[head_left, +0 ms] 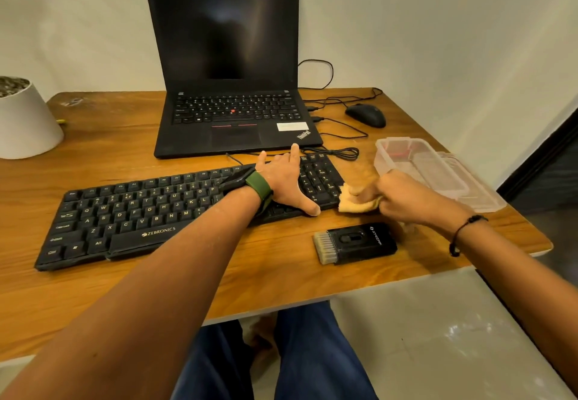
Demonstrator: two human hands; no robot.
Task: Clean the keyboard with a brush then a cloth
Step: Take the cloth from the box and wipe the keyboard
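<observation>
- Nearest, by the front edge of the table (150, 299) toward its right corner, lies the brush (355, 244), a stubby black block with a row of pale bristles on its left end. It looks light and rigid; the flat black body is the place to hold it, keeping the fingers off the bristles. No hand touches it.
- Next back, the right hand (403, 198) is bunched around a yellow cloth (356, 201), pinching it at the right end of the keyboard (140, 212). The cloth is soft and limp, so it works best wadded under the fingertips; a loose corner could snag between keycaps.
- The left hand (283, 177) lies spread and flat across the keyboard's right part, thumb at the near rim, fingers reaching the far rim, pressing it down. The keyboard runs slantwise over the middle of the table. It seems light, stiff plastic that would skid under wiping, so bracing the frame makes sense; the keycaps give, so only gentle pressure suits them.
- Just beyond the right hand, along the right edge, stands a clear plastic container (416, 162).
- Farthest, toward the back edge, sit an open laptop (231, 87) and a black mouse (366, 115).
</observation>
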